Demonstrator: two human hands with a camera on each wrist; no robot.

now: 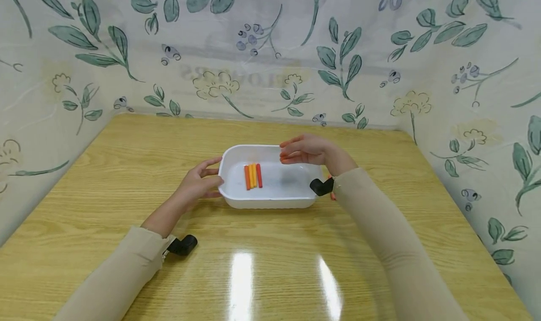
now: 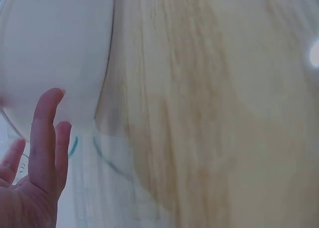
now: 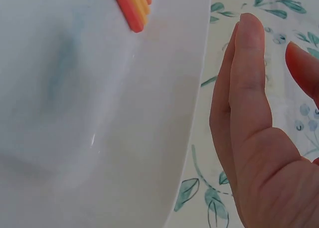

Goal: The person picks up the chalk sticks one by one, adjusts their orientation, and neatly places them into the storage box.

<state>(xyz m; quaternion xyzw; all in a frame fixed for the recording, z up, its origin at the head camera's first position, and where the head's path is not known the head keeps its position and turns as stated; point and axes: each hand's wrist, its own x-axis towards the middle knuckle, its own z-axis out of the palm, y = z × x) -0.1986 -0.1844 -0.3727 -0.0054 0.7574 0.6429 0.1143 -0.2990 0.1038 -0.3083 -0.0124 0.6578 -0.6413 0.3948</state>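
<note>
A white, rounded rectangular plastic tray (image 1: 270, 202) sits on the wooden table. Several short sticks (image 1: 252, 176) like crayons, red, orange and yellow, lie side by side in its left half. My left hand (image 1: 202, 182) grips the tray's left end, with thumb and fingers spread at the rim; in the left wrist view, slightly bent fingers (image 2: 45, 133) touch its outer wall. Above the tray's right back part hovers my right hand (image 1: 306, 151), fingers straight and together, thumb apart, holding nothing. Red pieces (image 1: 333, 195) peek out beside the tray's right end, mostly hidden by the right wrist and its camera.
The yellowish wooden table (image 1: 139, 180) reflects two bright light streaks near its front. White cloth (image 1: 262, 53) printed with leaves and flowers hangs behind the table and along both sides. A black camera (image 1: 182, 246) is strapped to the left wrist, another (image 1: 322, 187) to the right.
</note>
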